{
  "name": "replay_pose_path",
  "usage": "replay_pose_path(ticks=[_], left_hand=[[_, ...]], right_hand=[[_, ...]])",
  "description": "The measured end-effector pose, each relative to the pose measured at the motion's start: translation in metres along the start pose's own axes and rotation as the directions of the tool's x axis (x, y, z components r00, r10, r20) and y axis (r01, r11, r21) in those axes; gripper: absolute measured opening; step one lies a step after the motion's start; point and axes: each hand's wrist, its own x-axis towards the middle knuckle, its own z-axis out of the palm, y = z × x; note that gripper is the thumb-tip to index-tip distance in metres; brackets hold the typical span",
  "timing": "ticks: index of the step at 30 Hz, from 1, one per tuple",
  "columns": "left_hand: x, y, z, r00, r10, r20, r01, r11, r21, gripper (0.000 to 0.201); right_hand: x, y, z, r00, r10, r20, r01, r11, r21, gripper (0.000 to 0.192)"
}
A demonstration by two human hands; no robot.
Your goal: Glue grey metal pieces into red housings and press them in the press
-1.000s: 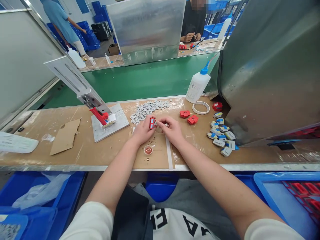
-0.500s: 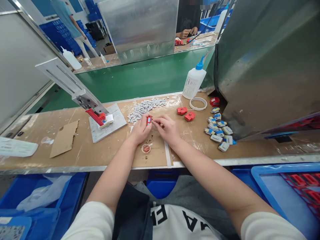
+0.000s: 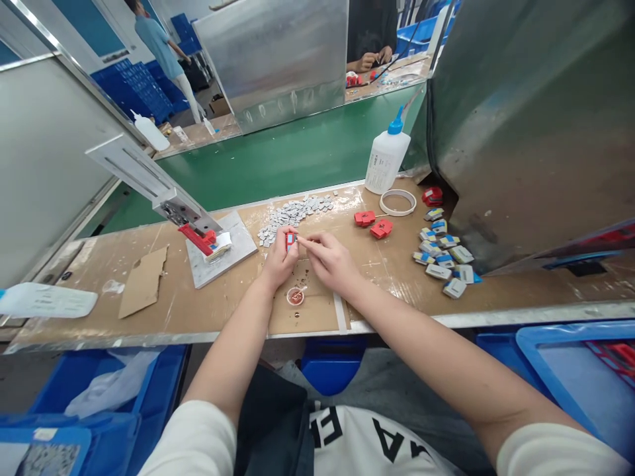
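Around the hands the brown workbench point(image 3: 397, 277) is crowded: a heap of small flat grey chips point(image 3: 292, 215) just beyond them, two loose red housings point(image 3: 373, 223) to the right, a thin white tape ring point(image 3: 397, 202), a white squeeze bottle point(image 3: 386, 157) with a blue nozzle, and a scatter of grey-and-blue blocks point(image 3: 444, 254) beside a dull sheet-metal hood point(image 3: 526, 125). A small round cup point(image 3: 295, 296) of reddish stuff sits just under the wrists. The left hand point(image 3: 280, 258) pinches a small red part point(image 3: 290, 240) upright just above the bench; the right hand point(image 3: 330, 261) presses its fingertips together at the part's edge, though what they grip is too small to tell. Left of them, a metal lever press point(image 3: 169, 198) stands on a pale plate.
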Motion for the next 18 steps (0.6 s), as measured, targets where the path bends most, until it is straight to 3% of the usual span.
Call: replay_pose_path(ticks=[4,8,11,18], left_hand=[[-0.0015,0.0018,-0.0019,0.997,0.051,0.066,-0.051,0.999,-0.003,0.028],[-0.0024,0.0017,-0.0038,0.993,0.063,0.095,-0.064,0.998,0.006,0.028],[-0.0025,0.0005,-0.0044,0.988,0.101,0.117,-0.103,0.995,0.012,0.028],[-0.0031,0.0001,-0.0055,0.983,0.114,0.146,-0.123,0.991,0.053,0.029]], right_hand=[[0.0052,0.0034,-0.0055,0.983,0.171,-0.064,-0.159,0.973,0.166,0.019],[0.0055,0.0050,-0.0085,0.967,0.220,0.129,-0.235,0.965,0.117,0.031],[0.0035,0.0043,-0.0090,0.961,0.191,0.200,-0.198,0.980,0.015,0.032],[0.0017,0.0037,-0.0081,0.971,0.126,0.204,-0.085,0.976,-0.199,0.032]])
